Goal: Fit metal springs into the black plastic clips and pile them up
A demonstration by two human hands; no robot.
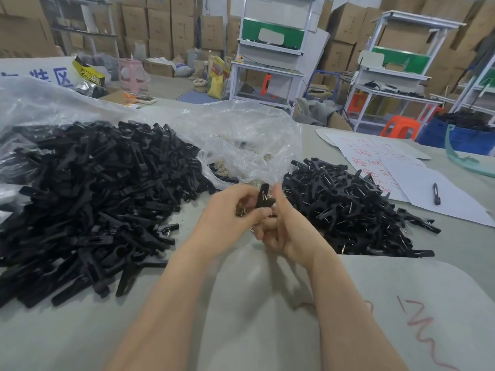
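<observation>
Head view, clip [263,200] between hands [227,210] [290,231] (both gripping)

The grey tabletop [67,336] is carrying a large heap of black clips [88,199] at left, a smaller clip pile [348,207] right of centre, a clear plastic bag [241,135] at upper centre, and white papers [401,170] lying at right.

The left hand [227,210] covers most of the springs [241,210] and black clip [263,200]; at nine o'clock the clip heap [88,199] is cut off.
</observation>
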